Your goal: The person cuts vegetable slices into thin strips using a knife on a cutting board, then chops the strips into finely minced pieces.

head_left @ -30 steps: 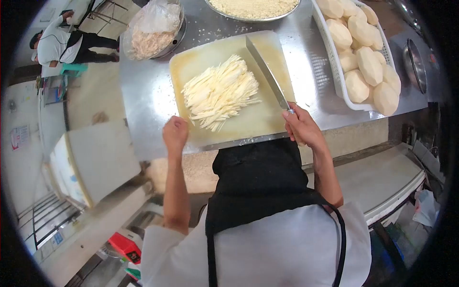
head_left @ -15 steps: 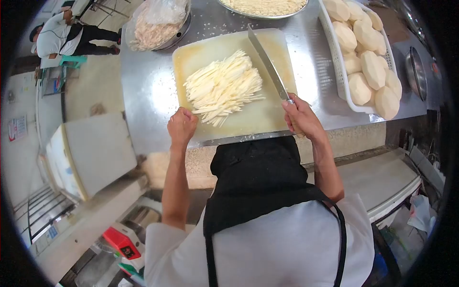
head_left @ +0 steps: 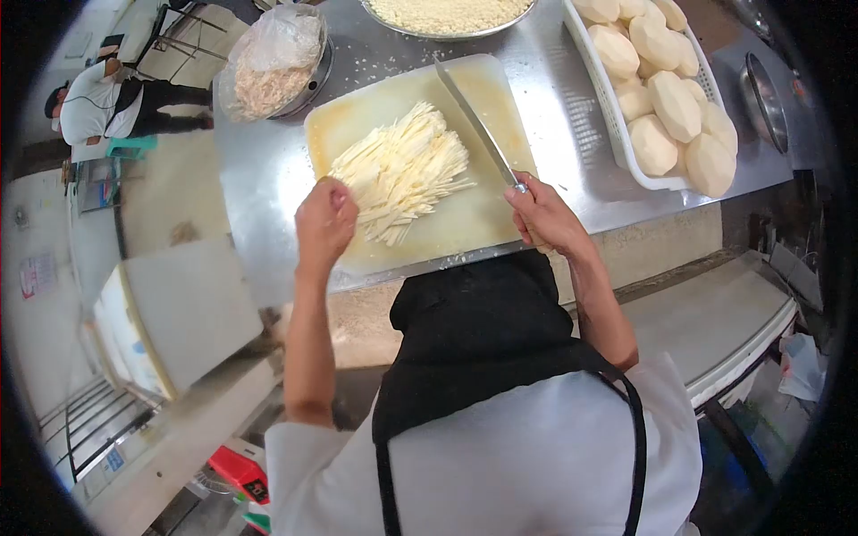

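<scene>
My right hand [head_left: 545,214] is wrapped round the handle of a long kitchen knife [head_left: 478,122]. The blade points away from me, over the right part of the pale cutting board [head_left: 496,210]. A heap of thin potato strips [head_left: 402,170] lies in the board's middle, to the left of the blade. By the board's near left edge is my left hand [head_left: 326,221], its fingers curled into a loose fist beside the strips. Nothing shows in that fist. Whether it touches the board I cannot tell.
A white plastic basket [head_left: 617,143] of peeled potatoes [head_left: 675,107] stands on the metal table [head_left: 572,170] at right, beside a metal bowl [head_left: 762,103]. Farther back are a bagged bowl of pale shreds [head_left: 273,76] and a round tray of small pale bits [head_left: 447,13]. A person [head_left: 98,107] stands far left.
My view has shifted, so the table things appear farther left. My left hand has turned and come up a little beside the strips, still curled. The knife stays in my right hand.
</scene>
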The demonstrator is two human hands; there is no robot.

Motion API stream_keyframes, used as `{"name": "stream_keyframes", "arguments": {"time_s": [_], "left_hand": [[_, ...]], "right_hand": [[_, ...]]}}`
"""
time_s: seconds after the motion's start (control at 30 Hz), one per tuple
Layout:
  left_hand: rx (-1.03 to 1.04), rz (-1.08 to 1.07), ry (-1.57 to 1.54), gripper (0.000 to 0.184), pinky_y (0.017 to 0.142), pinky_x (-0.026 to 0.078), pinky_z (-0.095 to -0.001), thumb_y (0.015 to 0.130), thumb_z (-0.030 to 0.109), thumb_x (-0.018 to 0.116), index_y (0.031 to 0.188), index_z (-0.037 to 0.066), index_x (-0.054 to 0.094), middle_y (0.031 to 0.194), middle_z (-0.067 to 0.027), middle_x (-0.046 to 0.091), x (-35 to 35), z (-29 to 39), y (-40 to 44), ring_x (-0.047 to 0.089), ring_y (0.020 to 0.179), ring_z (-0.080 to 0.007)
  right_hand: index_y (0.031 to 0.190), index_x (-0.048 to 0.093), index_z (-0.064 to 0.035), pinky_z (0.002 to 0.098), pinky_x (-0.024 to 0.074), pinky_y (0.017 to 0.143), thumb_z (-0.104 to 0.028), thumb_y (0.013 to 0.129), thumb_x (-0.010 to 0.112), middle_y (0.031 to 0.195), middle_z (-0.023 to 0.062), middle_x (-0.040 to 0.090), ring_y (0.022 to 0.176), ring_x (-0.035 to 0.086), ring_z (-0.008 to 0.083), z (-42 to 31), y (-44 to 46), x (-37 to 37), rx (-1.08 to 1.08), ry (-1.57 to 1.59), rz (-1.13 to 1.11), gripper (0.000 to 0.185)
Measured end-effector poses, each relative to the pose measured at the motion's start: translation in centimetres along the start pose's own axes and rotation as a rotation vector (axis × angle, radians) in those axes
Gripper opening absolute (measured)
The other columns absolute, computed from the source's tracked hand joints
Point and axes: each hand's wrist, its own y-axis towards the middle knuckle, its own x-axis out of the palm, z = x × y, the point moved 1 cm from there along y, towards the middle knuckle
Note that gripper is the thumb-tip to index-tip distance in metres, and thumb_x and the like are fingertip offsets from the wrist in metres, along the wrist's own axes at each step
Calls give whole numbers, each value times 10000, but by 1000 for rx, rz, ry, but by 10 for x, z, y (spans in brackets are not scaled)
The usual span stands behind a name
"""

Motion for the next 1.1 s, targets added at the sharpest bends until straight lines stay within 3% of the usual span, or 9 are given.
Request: {"name": "stream_keyframes", "arguments": {"time_s": [0.03, 0.07, 0.17, 0.27, 0.37, 0.47, 0.57, 0.87, 1.1], "left_hand": [[114, 54, -13, 87, 773, 552, -451, 849, 36, 684, 921, 26, 637, 917, -143, 711, 10, 12, 5, 679, 829, -325], [224, 63, 155, 193, 945, 515, -453, 878, 75, 684, 1057, 10, 652, 1118, -195, 696, 22, 15, 9, 660, 1054, -362], [429, 183, 187, 566, 1133, 389, -558, 898, 237, 744, 1370, -22, 572, 1420, -262, 571, 66, 36, 3, 493, 1365, -450], [390, -14, 319, 956, 1208, 196, -694, 900, 442, 764, 1602, -32, 319, 1661, -260, 318, 88, 70, 0, 256, 1547, -478], [411, -122, 571, 1127, 1204, 108, -741, 869, 546, 766, 1652, -29, 196, 1736, -229, 158, 112, 55, 12, 119, 1603, -453], [414, -97, 575, 1068, 1189, 147, -756, 865, 518, 778, 1633, -27, 272, 1727, -224, 191, 120, 50, 12, 179, 1578, -469], [370, -131, 614, 1097, 1211, 104, -728, 870, 509, 776, 1658, -3, 210, 1739, -208, 172, 122, 52, 11, 140, 1599, -446], [414, -142, 660, 1037, 1183, 67, -775, 903, 459, 751, 1675, 31, 207, 1754, -195, 142, 120, 51, 11, 112, 1596, -481], [452, -105, 518, 841, 1180, 64, -784, 998, 454, 630, 1667, 79, 284, 1760, -192, 124, 121, 56, 17, 95, 1597, -493]], "right_hand": [[1571, 409, 39, 300, 445, 491, -362, 1068, 595, 665, 21, 536, 519, 519, 117, 1, 0, 0, -2, -12, 0, 669], [1569, 411, 36, 296, 453, 492, -365, 1072, 592, 674, 16, 533, 523, 516, 113, 1, 0, 0, -3, -22, 4, 664], [1575, 403, 37, 292, 449, 485, -366, 1072, 594, 674, 18, 539, 520, 518, 114, -3, -3, -1, 4, -10, 4, 672], [1578, 401, 42, 308, 427, 487, -360, 1056, 610, 642, 33, 536, 519, 528, 127, -8, -5, 0, 42, 35, 1, 691], [1584, 399, 37, 315, 430, 476, -375, 1051, 614, 645, 34, 542, 506, 528, 133, -11, -7, 2, 52, 23, 13, 707], [1592, 391, 33, 322, 432, 465, -401, 1048, 614, 641, 39, 545, 502, 537, 137, -7, -4, 12, 15, -18, 31, 731], [1600, 379, 35, 322, 433, 464, -421, 1046, 614, 634, 43, 550, 504, 553, 140, -3, -5, 27, 20, -17, -17, 755], [1523, 443, 68, 319, 425, 454, -445, 1055, 605, 621, 48, 558, 497, 550, 138, 6, -14, 22, 61, 28, -26, 712], [1521, 449, 60, 301, 393, 410, -459, 1057, 598, 601, 38, 547, 466, 526, 121, 18, -10, 18, 58, 65, -33, 712]]}}
